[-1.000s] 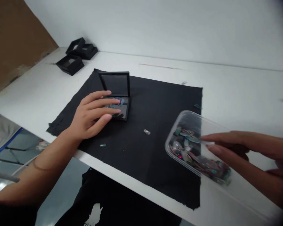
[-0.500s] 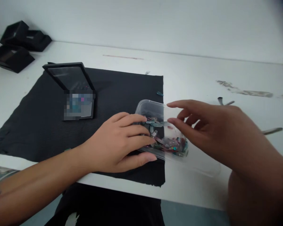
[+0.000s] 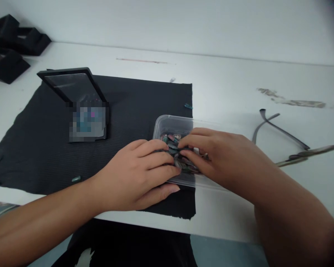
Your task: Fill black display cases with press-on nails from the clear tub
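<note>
A clear plastic box (image 3: 167,118) stands across the right edge of the black cloth, with several small glossy false nails (image 3: 172,138) inside, some greenish, some pinkish. My left hand (image 3: 139,172) straddles the box's near left side, its fingers over the rim and its thumb outside. Inside the box, my right hand (image 3: 219,155) has thumb and forefinger almost together at a dark greenish nail; the exact contact is partly hidden. Left of both hands, a black framed case (image 3: 107,128) stands with its lid raised; its contents are blurred out.
Beneath the case lies the black cloth (image 3: 139,100). One loose green nail (image 3: 76,178) is near my left forearm, another teal nail (image 3: 188,106) at the cloth's right edge. Black boxes (image 3: 8,65) sit far left. Crossed dark spectacle arms (image 3: 286,133) lie right, partly hidden.
My right hand has moved left and down from above the box into it, its fingertips closing at the nails. My left hand stays at the box. The view has shifted slightly.
</note>
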Tool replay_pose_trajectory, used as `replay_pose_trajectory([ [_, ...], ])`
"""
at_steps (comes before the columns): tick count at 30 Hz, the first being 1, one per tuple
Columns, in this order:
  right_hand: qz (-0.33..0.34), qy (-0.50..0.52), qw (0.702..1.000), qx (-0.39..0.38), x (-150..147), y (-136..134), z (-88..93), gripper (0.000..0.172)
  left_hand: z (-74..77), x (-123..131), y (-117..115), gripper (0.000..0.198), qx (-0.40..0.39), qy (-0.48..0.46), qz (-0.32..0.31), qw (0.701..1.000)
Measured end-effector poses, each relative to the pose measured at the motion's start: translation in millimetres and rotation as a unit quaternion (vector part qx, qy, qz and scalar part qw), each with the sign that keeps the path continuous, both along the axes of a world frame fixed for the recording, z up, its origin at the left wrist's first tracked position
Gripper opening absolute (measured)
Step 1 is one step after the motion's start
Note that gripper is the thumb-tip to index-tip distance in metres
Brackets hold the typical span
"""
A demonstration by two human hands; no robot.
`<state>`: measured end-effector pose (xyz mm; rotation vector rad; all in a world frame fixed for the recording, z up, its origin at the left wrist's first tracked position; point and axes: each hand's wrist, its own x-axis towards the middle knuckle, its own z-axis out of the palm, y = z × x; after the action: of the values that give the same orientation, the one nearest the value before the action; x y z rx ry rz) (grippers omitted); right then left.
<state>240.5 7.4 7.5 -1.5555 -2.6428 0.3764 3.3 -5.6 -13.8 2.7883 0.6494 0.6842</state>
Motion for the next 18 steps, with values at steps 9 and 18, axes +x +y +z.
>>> replay_pose_trajectory([
  [9,0.000,0.162,0.986,-0.049,8,0,9.5,0.011,-1.4,-2,-1,0.024,0.014,-0.007,0.006,1.000],
  [18,-0.034,0.333,0.932,-0.139,9,-3,25.2,0.010,-1.3,-4,0,0.020,0.015,-0.020,0.004,1.000],
])
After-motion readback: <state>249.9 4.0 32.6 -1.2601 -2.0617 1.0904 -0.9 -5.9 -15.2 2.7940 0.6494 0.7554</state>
